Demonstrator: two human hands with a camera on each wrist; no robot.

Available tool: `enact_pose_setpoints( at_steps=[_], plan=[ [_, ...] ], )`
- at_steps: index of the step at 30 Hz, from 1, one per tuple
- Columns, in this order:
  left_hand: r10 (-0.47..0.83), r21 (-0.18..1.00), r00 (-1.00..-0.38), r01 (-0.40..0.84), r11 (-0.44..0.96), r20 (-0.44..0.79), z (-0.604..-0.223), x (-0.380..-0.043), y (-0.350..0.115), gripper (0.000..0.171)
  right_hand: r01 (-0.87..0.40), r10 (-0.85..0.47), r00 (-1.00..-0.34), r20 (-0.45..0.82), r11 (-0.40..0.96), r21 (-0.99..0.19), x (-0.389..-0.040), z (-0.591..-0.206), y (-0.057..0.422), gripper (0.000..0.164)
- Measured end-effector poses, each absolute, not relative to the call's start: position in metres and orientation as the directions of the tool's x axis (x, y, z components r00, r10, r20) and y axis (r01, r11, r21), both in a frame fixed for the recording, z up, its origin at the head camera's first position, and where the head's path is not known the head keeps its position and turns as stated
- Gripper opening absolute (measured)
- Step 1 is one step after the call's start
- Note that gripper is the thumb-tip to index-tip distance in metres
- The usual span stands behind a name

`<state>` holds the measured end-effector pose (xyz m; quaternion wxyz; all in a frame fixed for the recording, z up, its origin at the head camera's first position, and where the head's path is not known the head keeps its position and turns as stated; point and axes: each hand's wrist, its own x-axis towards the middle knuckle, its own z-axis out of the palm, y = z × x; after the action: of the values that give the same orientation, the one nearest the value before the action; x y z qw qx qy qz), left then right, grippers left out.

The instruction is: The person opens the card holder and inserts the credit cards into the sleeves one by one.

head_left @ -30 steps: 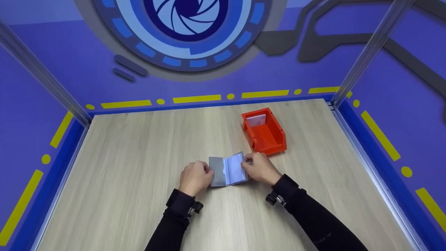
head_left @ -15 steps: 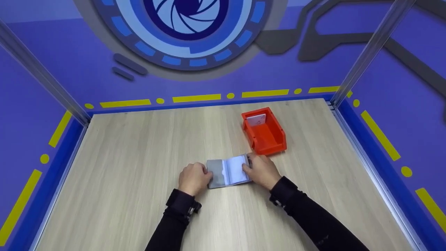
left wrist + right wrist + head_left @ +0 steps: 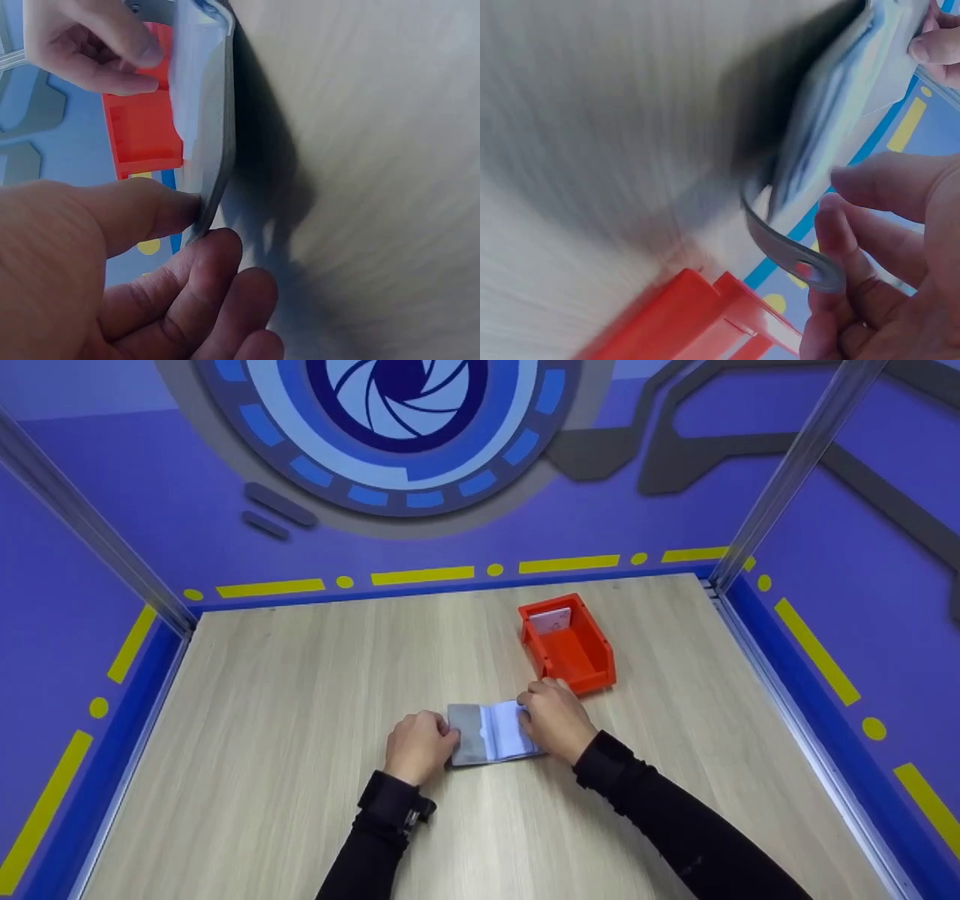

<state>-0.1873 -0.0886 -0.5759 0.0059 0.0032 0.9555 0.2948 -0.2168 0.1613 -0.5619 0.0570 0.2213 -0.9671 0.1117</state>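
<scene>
Seemingly for steadiness, pinches grey, clear-sleeved, booklet-shaped holder (image 3: 493, 733) with left hand (image 3: 419, 744); cannot tell if gripping with right hand (image 3: 557, 720).

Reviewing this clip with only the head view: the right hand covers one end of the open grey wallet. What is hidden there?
Observer: In the right wrist view, a strap with a round spot near its tip sticks out from the wallet, beside the fingers of the right hand.
Operator: And at the other end, where is the forefinger I can't see?
Observer: The left wrist view shows the left hand with its forefinger at the wallet's underside, opposite the thumb.
</scene>
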Motion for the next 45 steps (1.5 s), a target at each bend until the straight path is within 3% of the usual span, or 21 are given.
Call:
enact_pose_setpoints(
  at_steps=[9, 16, 28, 45],
  plan=[
    [0.026, 0.580, -0.999, 0.005, 0.814, -0.028, -0.569, -0.185, -0.088, 0.029, -0.386, -0.404, -0.915, 0.022, 0.856, -0.343, -0.233, -0.560, 0.157, 0.009],
    [0.044, 0.577, -0.999, 0.027, 0.816, -0.016, -0.574, -0.184, -0.091, 0.026, -0.369, -0.421, -0.905, -0.066, 0.853, -0.369, -0.237, -0.566, 0.158, 0.010],
    [0.043, 0.579, -0.999, 0.029, 0.815, -0.010, -0.581, -0.182, -0.096, 0.028, -0.323, -0.366, -0.930, -0.034, 0.858, -0.400, -0.234, -0.567, 0.156, 0.007],
    [0.036, 0.588, -0.999, 0.018, 0.809, -0.019, -0.579, -0.182, -0.095, 0.029, -0.433, -0.408, -0.902, 0.143, 0.846, -0.311, -0.232, -0.564, 0.156, 0.008]
  ],
)
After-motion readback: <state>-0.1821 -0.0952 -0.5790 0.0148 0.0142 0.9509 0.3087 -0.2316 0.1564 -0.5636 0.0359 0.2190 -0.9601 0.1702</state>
